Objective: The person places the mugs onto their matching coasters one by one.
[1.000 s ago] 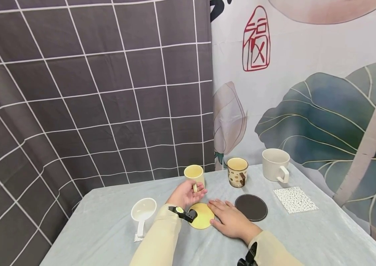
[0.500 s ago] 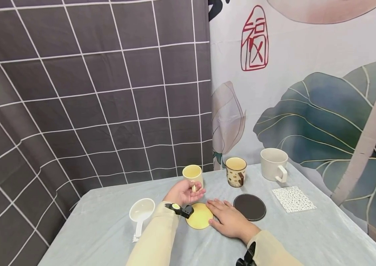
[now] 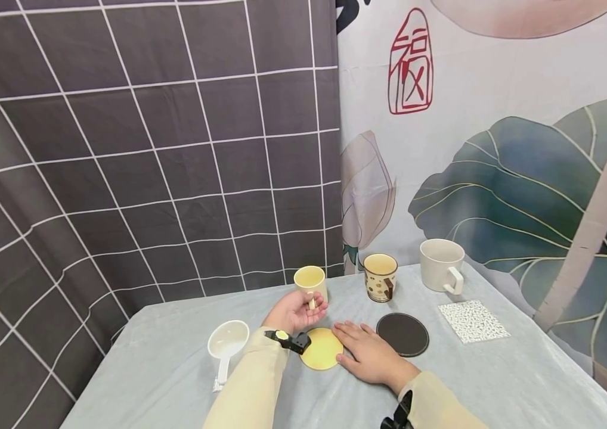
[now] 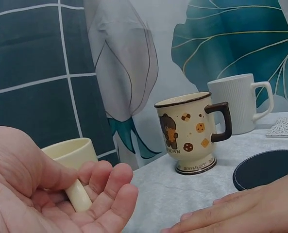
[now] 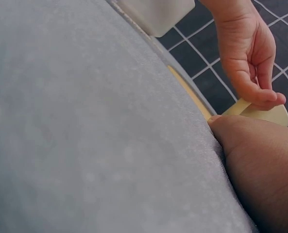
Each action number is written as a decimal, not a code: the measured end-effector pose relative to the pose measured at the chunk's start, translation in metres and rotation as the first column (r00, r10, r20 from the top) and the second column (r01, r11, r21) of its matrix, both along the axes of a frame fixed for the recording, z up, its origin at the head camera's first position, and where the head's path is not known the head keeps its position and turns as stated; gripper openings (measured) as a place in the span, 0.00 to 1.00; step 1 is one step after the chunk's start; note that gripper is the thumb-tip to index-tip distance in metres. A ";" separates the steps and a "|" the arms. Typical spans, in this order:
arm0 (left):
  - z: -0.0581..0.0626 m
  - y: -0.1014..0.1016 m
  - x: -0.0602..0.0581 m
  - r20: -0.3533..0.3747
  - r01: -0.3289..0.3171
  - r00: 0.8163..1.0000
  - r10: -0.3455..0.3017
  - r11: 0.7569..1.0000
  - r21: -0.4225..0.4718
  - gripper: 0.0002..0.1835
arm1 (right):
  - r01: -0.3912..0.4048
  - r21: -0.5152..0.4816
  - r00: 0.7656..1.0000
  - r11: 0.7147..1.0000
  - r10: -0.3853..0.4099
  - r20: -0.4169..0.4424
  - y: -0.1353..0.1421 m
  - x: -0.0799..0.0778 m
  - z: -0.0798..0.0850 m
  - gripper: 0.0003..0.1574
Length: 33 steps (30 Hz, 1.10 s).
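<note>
My left hand (image 3: 294, 311) pinches the handle of a pale yellow mug (image 3: 310, 277) between thumb and curled fingers. In the left wrist view the mug's handle (image 4: 78, 196) shows under the thumb, while the palm hides much of the mug (image 4: 68, 151). The mug stands upright behind a round yellow coaster (image 3: 322, 350). My right hand (image 3: 369, 353) lies flat with straight fingers, its fingertips at the coaster's right edge. In the right wrist view, a thin strip of the yellow coaster (image 5: 190, 93) shows beside the right hand (image 5: 265, 165).
Rightward stand a cookie-patterned mug (image 3: 380, 277) behind a black round coaster (image 3: 403, 335), and a white ribbed mug (image 3: 442, 266) behind a speckled square coaster (image 3: 474, 322). At left, a white long-handled cup (image 3: 228, 341) covers most of another speckled coaster (image 3: 217, 385). Curtains hang behind the table.
Both hands keep nearly the same places, the left on the mug's handle and the right by the coaster. The whole head view has shifted slightly.
</note>
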<state>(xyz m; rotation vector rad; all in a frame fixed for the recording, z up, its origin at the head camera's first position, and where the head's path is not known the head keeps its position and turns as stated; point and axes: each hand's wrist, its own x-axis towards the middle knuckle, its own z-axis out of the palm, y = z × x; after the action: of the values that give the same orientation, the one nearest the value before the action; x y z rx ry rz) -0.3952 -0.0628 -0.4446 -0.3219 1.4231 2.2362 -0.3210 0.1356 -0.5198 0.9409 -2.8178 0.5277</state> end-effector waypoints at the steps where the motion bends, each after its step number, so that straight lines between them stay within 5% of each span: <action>1: -0.001 0.000 0.000 0.000 -0.003 1.000 0.003 1.000 0.005 0.15 | 0.000 0.000 1.000 1.000 0.000 0.001 0.000 0.000 0.000 0.37; 15: -0.004 -0.003 0.007 -0.032 -0.013 0.999 0.016 0.995 0.102 0.13 | -0.003 -0.002 1.000 1.000 0.003 -0.002 0.000 -0.001 -0.001 0.37; 33: 0.021 0.001 0.057 -0.127 -0.014 0.991 0.031 0.991 0.131 0.09 | 0.004 -0.008 1.000 1.000 -0.004 -0.030 0.000 -0.001 -0.003 0.37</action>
<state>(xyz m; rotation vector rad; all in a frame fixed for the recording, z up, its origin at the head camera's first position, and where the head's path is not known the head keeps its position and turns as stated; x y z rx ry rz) -0.3378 -0.0615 -0.4236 -0.1533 1.3347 2.3924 -0.3219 0.1351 -0.5225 0.9341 -2.7880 0.5187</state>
